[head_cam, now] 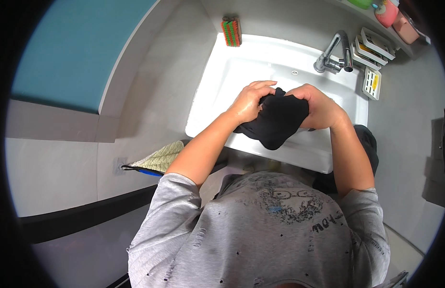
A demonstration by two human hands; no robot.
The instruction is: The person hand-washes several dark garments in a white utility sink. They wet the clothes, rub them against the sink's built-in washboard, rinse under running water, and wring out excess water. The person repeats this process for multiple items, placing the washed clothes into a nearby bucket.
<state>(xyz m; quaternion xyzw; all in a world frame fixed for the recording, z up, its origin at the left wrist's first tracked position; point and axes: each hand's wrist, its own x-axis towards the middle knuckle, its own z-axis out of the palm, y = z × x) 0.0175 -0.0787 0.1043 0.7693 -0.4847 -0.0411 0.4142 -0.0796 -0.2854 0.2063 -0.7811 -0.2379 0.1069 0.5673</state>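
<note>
A bunched black cloth (280, 117), perhaps a garment, hangs between my two hands over the white sink (240, 73). My left hand (249, 100) grips its left side, with wet-looking skin and some fingers stretched over the top. On the other side my right hand (317, 108) is closed on the cloth's upper right edge, its thumb lying along the top. The cloth's lower end droops near the front rim of the sink. Most of the basin's bottom is hidden behind the cloth and my hands.
A chrome faucet (334, 57) rises at the back right. White soap dishes (372, 83) are fixed to the right wall. A red and green brush (231, 33) stands at the back left corner. A quilted cloth (159, 157) hangs on the left wall; bottles (386, 13) occupy a shelf.
</note>
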